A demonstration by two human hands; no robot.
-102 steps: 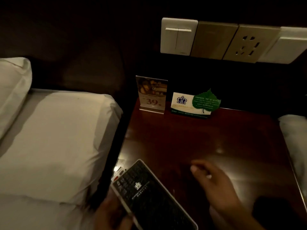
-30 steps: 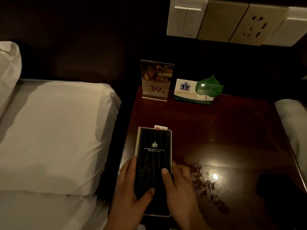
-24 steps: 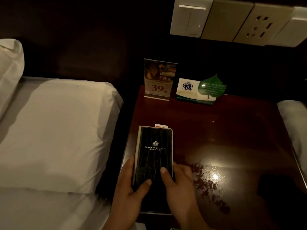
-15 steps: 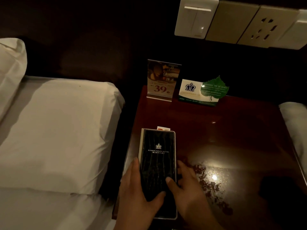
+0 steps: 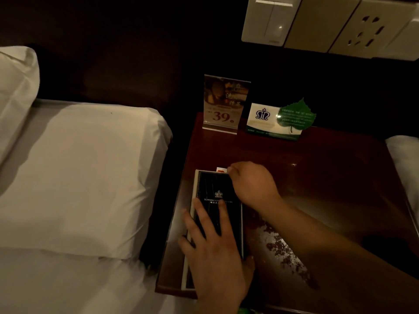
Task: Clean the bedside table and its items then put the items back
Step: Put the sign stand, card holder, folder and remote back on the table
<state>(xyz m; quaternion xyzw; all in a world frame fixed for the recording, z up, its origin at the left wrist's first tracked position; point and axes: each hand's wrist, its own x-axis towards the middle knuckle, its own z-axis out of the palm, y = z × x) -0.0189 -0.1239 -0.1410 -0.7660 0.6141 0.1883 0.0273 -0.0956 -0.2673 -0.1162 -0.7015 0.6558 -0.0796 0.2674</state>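
Flat rect. black folder (image 5: 210,186) on glossy dk-red wood table (image 5: 317,177)

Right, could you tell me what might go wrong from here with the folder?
1. The black folder lies along the left edge of the bedside table, its near end at the front edge; a push from the left hand could slide it off.
2. The speckled patch sits just right of it, close to the right forearm; it might smear.
3. The right hand is at the protruding slip, which could crease.
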